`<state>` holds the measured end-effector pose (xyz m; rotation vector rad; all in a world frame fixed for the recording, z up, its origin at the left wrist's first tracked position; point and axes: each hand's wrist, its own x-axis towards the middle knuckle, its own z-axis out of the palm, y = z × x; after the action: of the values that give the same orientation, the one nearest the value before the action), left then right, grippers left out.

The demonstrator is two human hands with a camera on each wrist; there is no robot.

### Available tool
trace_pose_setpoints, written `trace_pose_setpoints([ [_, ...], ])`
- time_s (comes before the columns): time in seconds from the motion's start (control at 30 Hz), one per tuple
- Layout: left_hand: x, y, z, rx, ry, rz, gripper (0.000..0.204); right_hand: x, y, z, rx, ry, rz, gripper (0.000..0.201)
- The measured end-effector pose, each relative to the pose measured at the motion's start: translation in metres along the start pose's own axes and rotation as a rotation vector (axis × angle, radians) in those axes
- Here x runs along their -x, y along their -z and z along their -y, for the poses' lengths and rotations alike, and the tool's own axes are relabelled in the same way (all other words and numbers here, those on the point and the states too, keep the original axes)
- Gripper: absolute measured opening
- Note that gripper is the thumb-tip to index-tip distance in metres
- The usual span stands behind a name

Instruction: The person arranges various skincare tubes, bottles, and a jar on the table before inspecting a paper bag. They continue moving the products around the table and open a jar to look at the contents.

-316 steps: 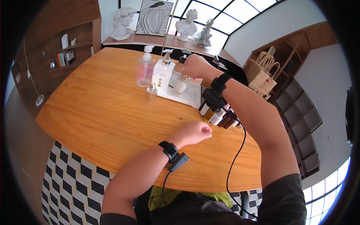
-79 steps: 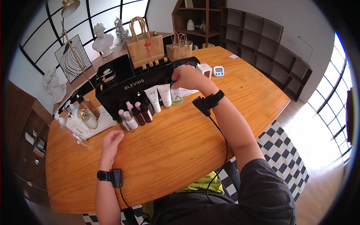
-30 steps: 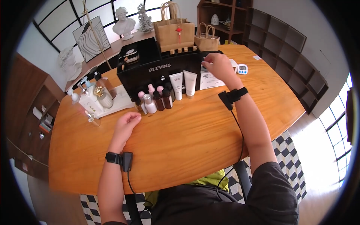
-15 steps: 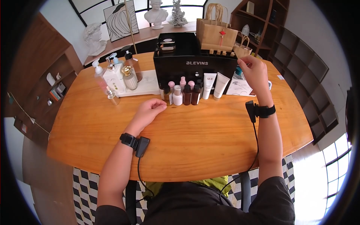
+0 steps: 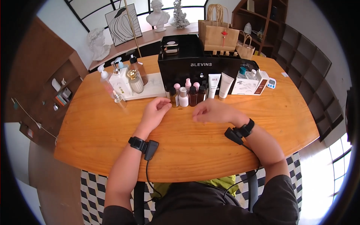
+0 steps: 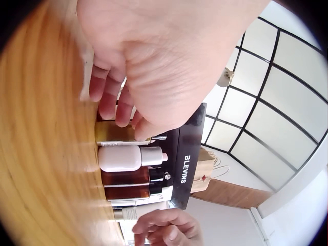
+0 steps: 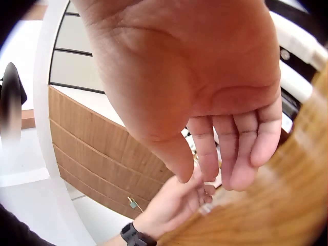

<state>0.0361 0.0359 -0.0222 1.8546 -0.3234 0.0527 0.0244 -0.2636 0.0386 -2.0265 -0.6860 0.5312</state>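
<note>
My left hand (image 5: 154, 112) hovers low over the table beside a row of small bottles, fingers loosely bent and holding nothing. In the left wrist view its fingertips overlap an amber bottle (image 6: 115, 132), with a pale pink bottle (image 6: 120, 158) and brown bottles (image 6: 128, 178) beyond. My right hand (image 5: 215, 111) is in front of the brown bottles and two white tubes (image 5: 214, 84), relaxed and empty; the right wrist view shows bare fingers (image 7: 241, 164). A teal-capped bottle (image 5: 243, 70) shows behind a white box (image 5: 245, 87), its lower part hidden.
A black BLEVINS case (image 5: 198, 73) stands behind the small bottles. To the left, a white tray (image 5: 154, 90) bears pump bottles and a gold-capped bottle (image 5: 135, 83), with a dropper bottle (image 5: 120, 101) in front. A timer (image 5: 271, 83) stands right of the box. Cables trail from both wrists.
The right hand carried a teal-capped bottle from beside the tubes to behind the white box, let go, and came back left toward the front. The left hand stays near the small bottles.
</note>
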Motion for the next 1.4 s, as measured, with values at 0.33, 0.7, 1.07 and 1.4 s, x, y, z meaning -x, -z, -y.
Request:
trace_pose_setpoints([
  [0.33, -0.016, -0.012, -0.082, -0.768, -0.611, -0.147, 0.039, -0.012, -0.015, -0.037, -0.553, -0.072, 0.217, 0.035],
  [0.7, -0.046, -0.027, -0.09, -1.075, -0.516, -0.04, 0.035, -0.011, -0.014, -0.039, -0.565, -0.075, 0.186, 0.029],
  [1.07, -0.043, -0.017, -0.112, -0.914, -0.473, -0.026, 0.031, -0.01, -0.015, -0.036, -0.546, -0.083, 0.174, 0.029],
  [1.4, -0.043, 0.096, -0.182, -0.648, -0.174, -0.087, 0.033, -0.012, -0.014, -0.033, -0.513, -0.094, 0.172, 0.03],
])
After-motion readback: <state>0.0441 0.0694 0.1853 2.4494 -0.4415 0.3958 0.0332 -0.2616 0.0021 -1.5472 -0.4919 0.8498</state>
